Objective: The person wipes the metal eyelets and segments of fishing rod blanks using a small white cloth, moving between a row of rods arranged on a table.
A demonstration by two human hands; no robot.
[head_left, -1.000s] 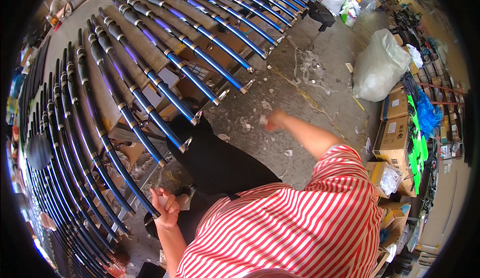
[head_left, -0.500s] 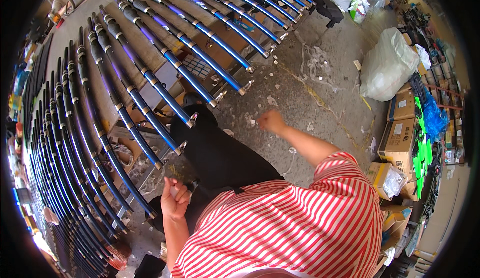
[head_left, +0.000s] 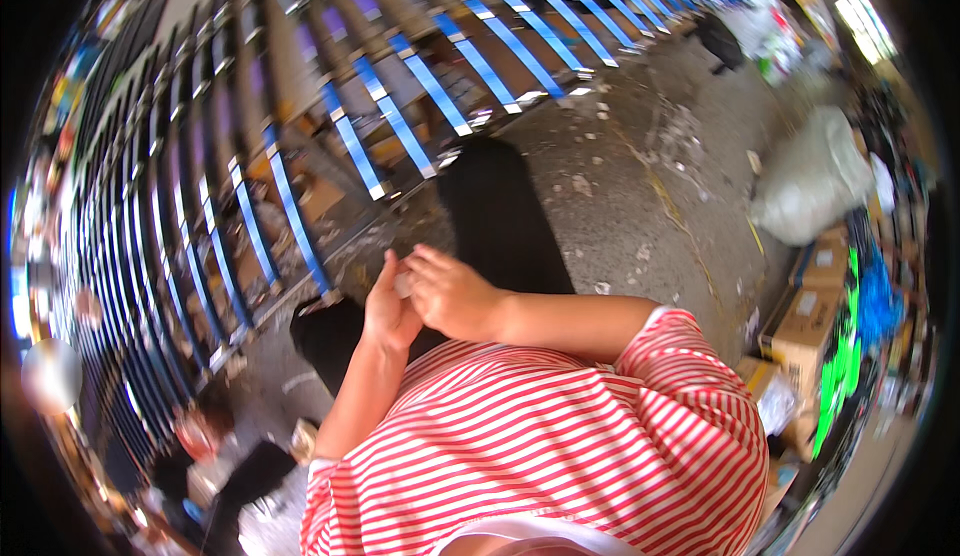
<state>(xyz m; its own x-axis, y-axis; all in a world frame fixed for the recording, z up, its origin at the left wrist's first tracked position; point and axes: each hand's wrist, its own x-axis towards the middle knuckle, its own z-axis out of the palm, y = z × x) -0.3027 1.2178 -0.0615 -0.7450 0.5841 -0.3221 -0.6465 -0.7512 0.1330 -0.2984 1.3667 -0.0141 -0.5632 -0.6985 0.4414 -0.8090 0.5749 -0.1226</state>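
Observation:
Both of my hands meet above my lap, in front of the striped shirt. My left hand [head_left: 388,314] is turned palm inward, holding a small white piece [head_left: 403,284] near its fingers. My right hand [head_left: 455,294] reaches across, its fingers pressed together over the same piece. Blur and the overlapping fingers hide what kind of thing it is. Beyond my hands, many fishing rods [head_left: 350,151] lie side by side in a curved row, blue lower sections toward me and darker parts farther off. No rod is touched by either hand.
Under the rods stands a table [head_left: 345,241] with an edge near my knees. At the right are a large pale sack [head_left: 815,166], cardboard boxes [head_left: 800,331], bright green strips [head_left: 840,366] and blue plastic [head_left: 878,291]. White scraps litter the concrete floor [head_left: 640,196].
My right hand has come in from the right, away from over the floor, to meet my left hand. The left hand has risen slightly and rightward. The whole view has turned.

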